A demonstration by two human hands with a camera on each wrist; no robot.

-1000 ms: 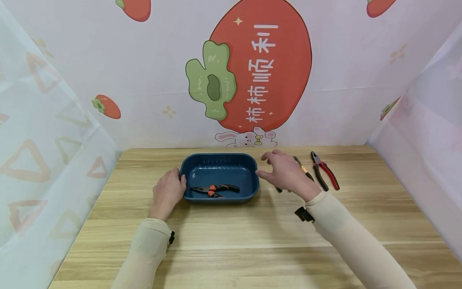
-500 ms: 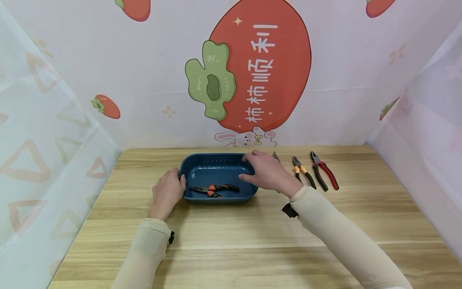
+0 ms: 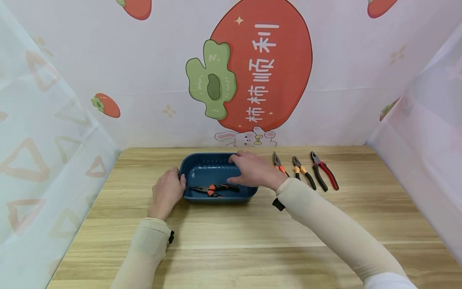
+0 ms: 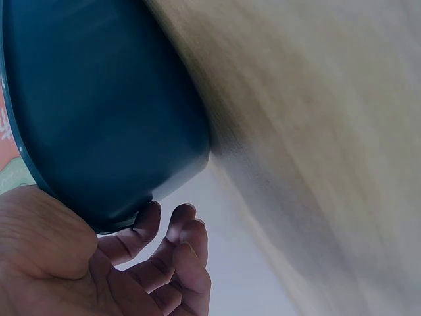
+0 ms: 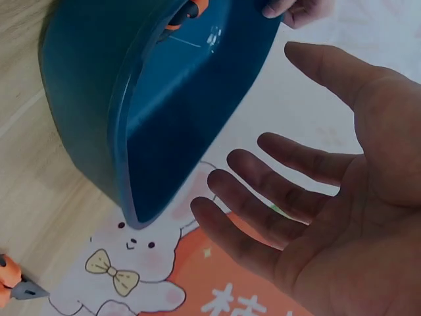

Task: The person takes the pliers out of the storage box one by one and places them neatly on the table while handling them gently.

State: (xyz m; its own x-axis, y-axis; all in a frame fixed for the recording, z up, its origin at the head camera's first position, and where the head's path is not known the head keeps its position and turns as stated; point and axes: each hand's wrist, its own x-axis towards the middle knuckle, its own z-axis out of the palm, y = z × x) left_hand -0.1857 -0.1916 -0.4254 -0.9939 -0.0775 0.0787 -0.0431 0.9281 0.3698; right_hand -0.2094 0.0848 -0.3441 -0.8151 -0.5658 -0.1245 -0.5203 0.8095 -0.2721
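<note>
A dark blue plastic bin (image 3: pixel 207 174) stands on the wooden table. Inside it lies a pair of long-nose pliers (image 3: pixel 213 188) with black and orange handles, jaws toward the left. My left hand (image 3: pixel 167 190) holds the bin's left end, thumb over the rim; in the left wrist view its fingers (image 4: pixel 150 224) curl at the outer wall. Over the right part of the bin hovers my right hand (image 3: pixel 254 170), partly covering that end. The right wrist view shows this hand (image 5: pixel 342 191) with fingers spread and nothing in them, apart from the bin (image 5: pixel 85 99).
Right of the bin several pliers lie in a row: orange-handled long-nose pliers (image 3: pixel 276 159), partly hidden by my right arm, yellow-and-black pliers (image 3: pixel 304 170), and red-and-black pliers (image 3: pixel 319 161). A printed cloth wall (image 3: pixel 159 128) stands behind the table (image 3: pixel 231 249).
My right hand has moved left from beside the bin's right end to over its inside, uncovering the pliers on the right. The left hand, the bin and the pliers in it have stayed put.
</note>
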